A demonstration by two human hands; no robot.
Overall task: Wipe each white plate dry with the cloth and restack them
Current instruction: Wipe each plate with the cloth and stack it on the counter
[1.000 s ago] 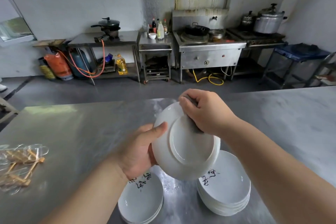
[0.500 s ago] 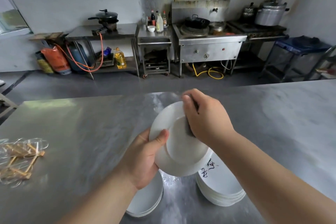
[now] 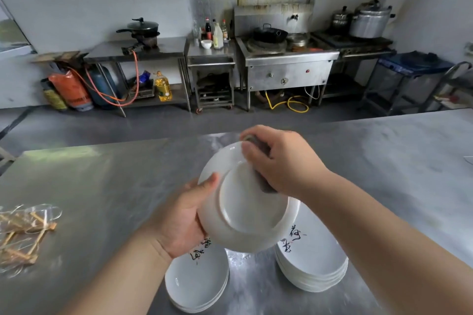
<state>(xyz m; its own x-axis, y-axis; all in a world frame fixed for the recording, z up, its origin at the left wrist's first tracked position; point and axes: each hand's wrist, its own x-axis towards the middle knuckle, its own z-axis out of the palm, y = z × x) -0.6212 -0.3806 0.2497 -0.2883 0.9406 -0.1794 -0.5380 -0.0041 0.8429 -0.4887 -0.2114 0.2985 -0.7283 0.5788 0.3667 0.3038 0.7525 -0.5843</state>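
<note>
My left hand (image 3: 179,217) grips a white plate (image 3: 245,210) by its left rim, thumb on the underside, which faces me. My right hand (image 3: 284,163) clutches a dark grey cloth (image 3: 266,186) and presses it against the plate's upper right part; most of the cloth is hidden under the fingers. Below on the steel table (image 3: 102,186), a low stack of white plates (image 3: 197,286) with black writing lies at the left. A taller stack of white plates (image 3: 312,263) lies at the right.
Clear plastic wrap with wooden sticks (image 3: 23,233) lies at the table's left edge. Beyond the table's far edge are a grey floor, a wok stove (image 3: 286,59), steel benches, gas cylinders (image 3: 74,89) and a blue stand (image 3: 414,64).
The cloth in my right hand has slid up and down the plate's underside near its upper right rim. The plate has tilted slightly in my left hand.
</note>
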